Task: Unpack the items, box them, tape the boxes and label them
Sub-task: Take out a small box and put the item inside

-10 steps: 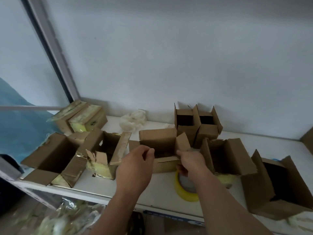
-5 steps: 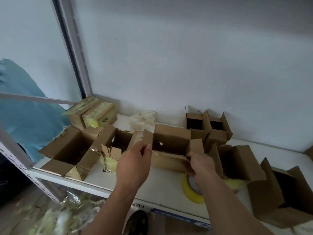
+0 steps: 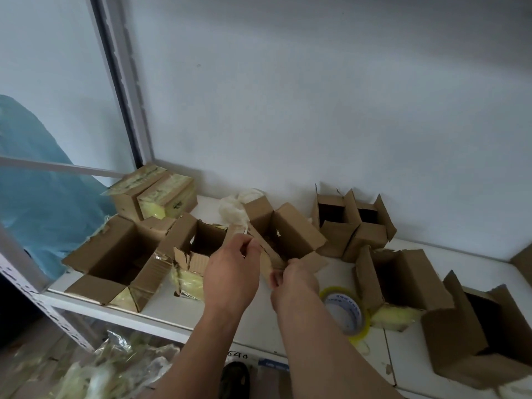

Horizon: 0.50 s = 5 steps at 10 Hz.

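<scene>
both hands, left hand and right hand, are pinching the near flap of the open box lying just beyond them, tilted.

Two bare forearms reach into view from the bottom edge, with no sleeves, gloves, watch or rings visible. The left hand and right hand are uncovered to the wrist, with short, unpainted nails on the fingers.

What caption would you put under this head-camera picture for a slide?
Both hands, left and right, grip an open cardboard box among other opened boxes on a white shelf, tape roll nearby.
</scene>
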{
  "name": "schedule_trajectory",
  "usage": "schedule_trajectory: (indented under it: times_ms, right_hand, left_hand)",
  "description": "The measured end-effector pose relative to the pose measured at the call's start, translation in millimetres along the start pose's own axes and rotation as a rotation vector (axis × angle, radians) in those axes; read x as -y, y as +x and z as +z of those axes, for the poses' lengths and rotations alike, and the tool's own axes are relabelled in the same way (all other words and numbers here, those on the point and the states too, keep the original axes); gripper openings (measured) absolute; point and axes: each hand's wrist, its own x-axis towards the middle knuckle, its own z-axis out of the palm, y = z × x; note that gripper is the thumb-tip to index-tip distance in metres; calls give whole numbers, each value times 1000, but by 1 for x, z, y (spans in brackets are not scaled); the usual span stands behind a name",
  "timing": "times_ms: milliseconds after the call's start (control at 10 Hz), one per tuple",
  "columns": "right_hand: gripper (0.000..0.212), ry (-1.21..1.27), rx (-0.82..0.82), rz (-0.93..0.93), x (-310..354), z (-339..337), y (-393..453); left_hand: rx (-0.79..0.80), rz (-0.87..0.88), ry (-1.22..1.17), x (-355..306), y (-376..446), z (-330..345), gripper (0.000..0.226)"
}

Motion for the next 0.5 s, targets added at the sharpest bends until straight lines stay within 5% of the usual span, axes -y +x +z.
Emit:
schedule_trajectory:
  times_ms: [100,300,500]
  right_hand:
    - [26,159,80,140,1,13,-18]
    - [33,86,-25,318,5,15,-14]
    - [11,108,15,167,19,24,-12]
  left_hand:
    - [-12,-9,-26,0,4,0,17]
    - [-15,-36,-56,0,9,1,17]
    - [-17,-74,-141,-2,11,0,18]
